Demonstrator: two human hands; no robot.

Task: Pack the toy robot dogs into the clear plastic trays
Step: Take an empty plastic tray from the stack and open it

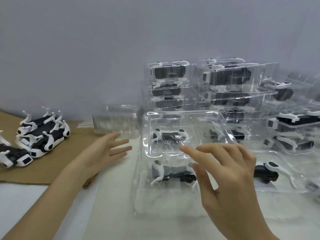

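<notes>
A clear plastic tray (173,201) lies on the white table in front of me with a black-and-white toy robot dog (171,174) inside, its hinged lid (183,116) standing half raised above it. My right hand (230,184) hovers over the tray's right side, fingers spread and relaxed, holding nothing. My left hand (102,153) is stretched flat toward a stack of empty clear trays (116,122), fingertips close to it. Loose robot dogs (41,135) are heaped on brown cardboard at the far left.
Stacks of packed clear trays (223,89) rise against the grey wall at the back right. Another tray with a dog (266,172) lies to the right of my right hand. The brown cardboard sheet (57,163) covers the table's left part.
</notes>
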